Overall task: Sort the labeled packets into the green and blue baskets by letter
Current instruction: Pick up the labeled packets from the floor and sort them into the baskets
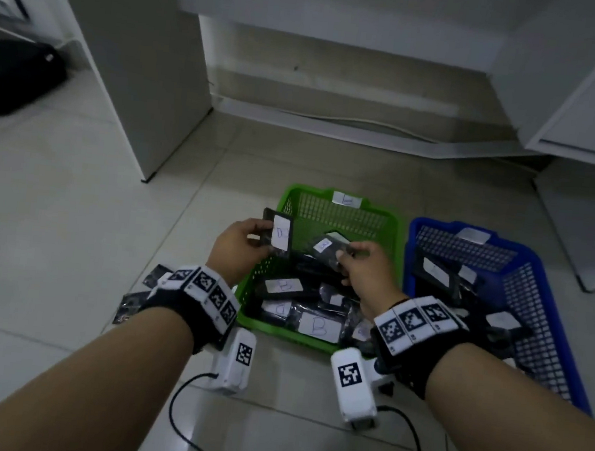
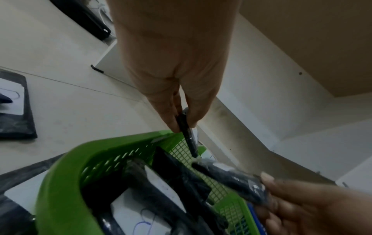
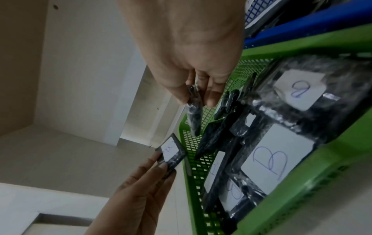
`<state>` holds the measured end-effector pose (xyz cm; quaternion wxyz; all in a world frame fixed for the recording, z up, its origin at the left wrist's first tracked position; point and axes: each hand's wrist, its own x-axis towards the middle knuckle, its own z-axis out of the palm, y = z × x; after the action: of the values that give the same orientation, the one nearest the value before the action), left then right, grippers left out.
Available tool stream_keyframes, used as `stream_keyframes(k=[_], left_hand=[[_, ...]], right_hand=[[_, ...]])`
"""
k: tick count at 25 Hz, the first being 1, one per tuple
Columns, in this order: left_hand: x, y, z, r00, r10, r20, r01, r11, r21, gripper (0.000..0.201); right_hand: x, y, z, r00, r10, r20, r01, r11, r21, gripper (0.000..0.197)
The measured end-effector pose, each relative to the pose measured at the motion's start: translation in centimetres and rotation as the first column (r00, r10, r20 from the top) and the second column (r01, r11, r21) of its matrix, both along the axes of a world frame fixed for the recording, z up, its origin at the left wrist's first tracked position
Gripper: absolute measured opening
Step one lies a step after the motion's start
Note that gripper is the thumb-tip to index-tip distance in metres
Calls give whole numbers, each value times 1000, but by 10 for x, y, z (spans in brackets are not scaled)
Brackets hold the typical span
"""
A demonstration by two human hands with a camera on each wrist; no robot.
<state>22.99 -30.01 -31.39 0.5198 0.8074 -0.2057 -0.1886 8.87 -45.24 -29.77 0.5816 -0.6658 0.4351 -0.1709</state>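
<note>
Left hand point(image 1: 241, 243) of ours pinches a flat black crinkly packet point(image 1: 280, 234) with a white paper label, right hand point(image 1: 365, 264) pinches another glossy one point(image 1: 326, 246), both over the green mesh basket point(image 1: 327, 206); blue mesh basket point(image 1: 544, 285) sits beside our right hand.

**A tiled indoor room, likely a home or office**

I am sitting on a glossy pale tiled floor point(image 1: 73, 203), facing white furniture panels point(image 1: 140, 64) and a desk-like recess point(image 1: 338, 84) with a cable point(image 1: 335, 120) running along the skirting. A black bag point(image 1: 12, 78) is lying to my left.
</note>
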Motion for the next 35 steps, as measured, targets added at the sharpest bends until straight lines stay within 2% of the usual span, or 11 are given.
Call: stream_keyframes(k=[4,9,15,19,22,25,27,29,31,33,35], left_hand=[[12,-12,-16,946,-193,260,114,949,293,49],[23,-22,-27,868,-448,211,355,860,367,63],[23,20,-33,967,-222,121,221,975,24,37],[38,99,-46,976,-114,186,87,985,147,25],[42,156,-63,967,-130,219,37,923,384,22],[36,190,-81,940,-230,250,57,832,552,57],[30,197,-88,896,-296,331,84,845,528,63],[22,196,-90,829,-415,375,130,795,592,66],[14,191,-91,768,-534,354,178,709,683,72],[7,186,-94,759,-579,298,190,635,749,77],[0,181,-95,770,-562,303,177,644,745,71]], right_hand=[[37,-1,-25,992,-105,-65,103,994,-33,7],[54,-6,-52,984,-90,-154,82,995,-54,34],[35,49,-41,998,19,-60,-41,919,-392,30],[25,111,-34,979,201,35,-166,886,-433,27],[20,160,-45,911,412,-30,-367,773,-518,26],[28,193,-71,739,602,-303,-661,560,-500,37],[36,199,-88,598,590,-543,-802,444,-400,53],[39,195,-100,482,475,-736,-872,339,-353,65],[31,193,-109,458,414,-786,-887,276,-371,67],[15,196,-113,500,407,-764,-865,267,-424,57],[0,199,-114,581,416,-700,-814,273,-514,36]])
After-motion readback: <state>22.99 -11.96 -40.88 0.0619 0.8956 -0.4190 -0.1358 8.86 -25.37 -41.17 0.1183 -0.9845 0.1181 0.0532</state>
